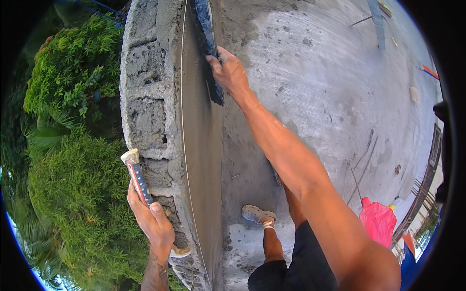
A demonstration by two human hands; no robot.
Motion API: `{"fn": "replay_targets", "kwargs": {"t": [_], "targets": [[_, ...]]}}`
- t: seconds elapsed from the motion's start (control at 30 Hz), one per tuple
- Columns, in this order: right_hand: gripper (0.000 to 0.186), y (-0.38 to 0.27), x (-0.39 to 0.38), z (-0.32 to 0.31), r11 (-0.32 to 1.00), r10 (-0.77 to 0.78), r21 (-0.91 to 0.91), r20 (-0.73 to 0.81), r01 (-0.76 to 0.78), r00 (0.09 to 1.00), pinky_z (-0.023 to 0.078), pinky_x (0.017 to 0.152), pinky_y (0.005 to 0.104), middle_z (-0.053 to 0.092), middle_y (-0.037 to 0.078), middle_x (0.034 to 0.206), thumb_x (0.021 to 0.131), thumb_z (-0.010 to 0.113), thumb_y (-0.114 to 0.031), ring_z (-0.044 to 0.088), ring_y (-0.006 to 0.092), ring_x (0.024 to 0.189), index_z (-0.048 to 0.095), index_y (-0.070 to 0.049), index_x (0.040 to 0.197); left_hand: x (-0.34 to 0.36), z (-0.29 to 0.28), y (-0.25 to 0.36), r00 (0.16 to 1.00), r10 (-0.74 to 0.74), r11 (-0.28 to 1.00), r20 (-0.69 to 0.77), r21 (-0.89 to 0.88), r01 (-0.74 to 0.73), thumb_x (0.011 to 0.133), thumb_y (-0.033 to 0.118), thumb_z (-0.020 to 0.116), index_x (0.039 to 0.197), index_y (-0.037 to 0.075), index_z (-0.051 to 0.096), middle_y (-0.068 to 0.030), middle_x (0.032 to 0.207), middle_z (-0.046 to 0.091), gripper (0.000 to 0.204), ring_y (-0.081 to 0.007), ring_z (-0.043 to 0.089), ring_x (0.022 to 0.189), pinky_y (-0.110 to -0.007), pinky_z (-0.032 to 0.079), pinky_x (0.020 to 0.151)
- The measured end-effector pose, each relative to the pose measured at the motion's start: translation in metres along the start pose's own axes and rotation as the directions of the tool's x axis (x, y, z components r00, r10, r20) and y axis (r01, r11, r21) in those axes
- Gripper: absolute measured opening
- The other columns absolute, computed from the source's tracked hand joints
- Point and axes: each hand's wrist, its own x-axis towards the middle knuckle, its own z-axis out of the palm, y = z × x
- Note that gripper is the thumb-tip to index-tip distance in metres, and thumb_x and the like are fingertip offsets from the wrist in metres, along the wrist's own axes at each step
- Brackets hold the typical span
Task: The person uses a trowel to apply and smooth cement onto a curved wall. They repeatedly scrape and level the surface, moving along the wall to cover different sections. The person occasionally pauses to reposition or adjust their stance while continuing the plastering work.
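A wall of hollow concrete blocks (146, 119) runs away from me, its rough top edge showing. Wet grey plaster (200, 160) coats its right face, with a thin pale line along the upper edge. My right hand (230, 72) grips a long dark plastering float (206, 31) at the far part of that face; the float appears to lie against the plaster. My left hand (153, 220) is closed around a tool handle (139, 182) with blue, red and white-star markings and a pale butt end. This hand is beside the block tops; the tool's working end is mostly hidden.
Green trees (77, 194) fill the space left of the wall. A stained concrete floor (310, 87) spreads on the right. My clog-shod foot (258, 213) stands near the wall base. A pink plastic bag (377, 220) and thin rods lie at right.
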Motion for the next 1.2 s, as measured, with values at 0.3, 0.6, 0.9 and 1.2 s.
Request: {"fn": "replay_targets", "kwargs": {"t": [0.3, 0.6, 0.9, 1.2], "targets": [[0.026, -0.018, -0.050, -0.008, 0.998, 0.063, 0.010, 0.080, -0.064, 0.995, 0.051, 0.085, 0.0459, 0.069, 0.024, 0.102, 0.098, 0.059, -0.021, 0.064, 0.0445, 0.093, 0.066, -0.009, 0.120, -0.002, 0.002, -0.004, 0.999, 0.013, 1.000, -0.035, 0.005, -0.013, 0.107, 0.056, 0.030, 0.150, -0.008, 0.031, -0.0278, 0.147, 0.040, 0.077, -0.0418, 0.041, 0.137, -0.050, 0.031, 0.113], [0.021, -0.036, -0.136, -0.012, 0.994, 0.044, 0.098, 0.111, -0.055, 0.993, 0.050, 0.084, 0.0464, 0.067, 0.021, 0.110, 0.096, 0.061, -0.012, 0.063, 0.0444, 0.096, 0.065, -0.003, 0.114, -0.002, 0.004, -0.004, 0.998, 0.026, 1.000, -0.058, 0.018, -0.025, 0.108, 0.051, 0.033, 0.150, -0.008, 0.032, -0.0278, 0.146, 0.042, 0.073, -0.0428, 0.042, 0.136, -0.050, 0.031, 0.114], [0.027, -0.049, -0.230, -0.018, 0.980, 0.039, 0.187, 0.179, -0.073, 0.983, 0.050, 0.083, 0.0451, 0.065, 0.019, 0.106, 0.093, 0.065, -0.005, 0.062, 0.0432, 0.096, 0.062, -0.003, 0.119, -0.001, 0.005, -0.001, 0.995, 0.049, 0.999, -0.082, 0.021, -0.047, 0.109, 0.048, 0.033, 0.148, -0.007, 0.035, -0.0268, 0.145, 0.044, 0.068, -0.0417, 0.044, 0.134, -0.048, 0.032, 0.113], [0.029, -0.049, -0.361, -0.021, 0.965, 0.074, 0.214, 0.338, -0.153, 0.938, 0.052, 0.086, 0.0448, 0.065, 0.019, 0.113, 0.093, 0.066, -0.007, 0.062, 0.0409, 0.104, 0.061, 0.000, 0.121, -0.003, 0.007, -0.007, 0.992, 0.063, 0.998, -0.105, 0.013, -0.061, 0.109, 0.049, 0.032, 0.148, -0.006, 0.037, -0.0264, 0.146, 0.045, 0.068, -0.0409, 0.044, 0.136, -0.047, 0.031, 0.114]]}}
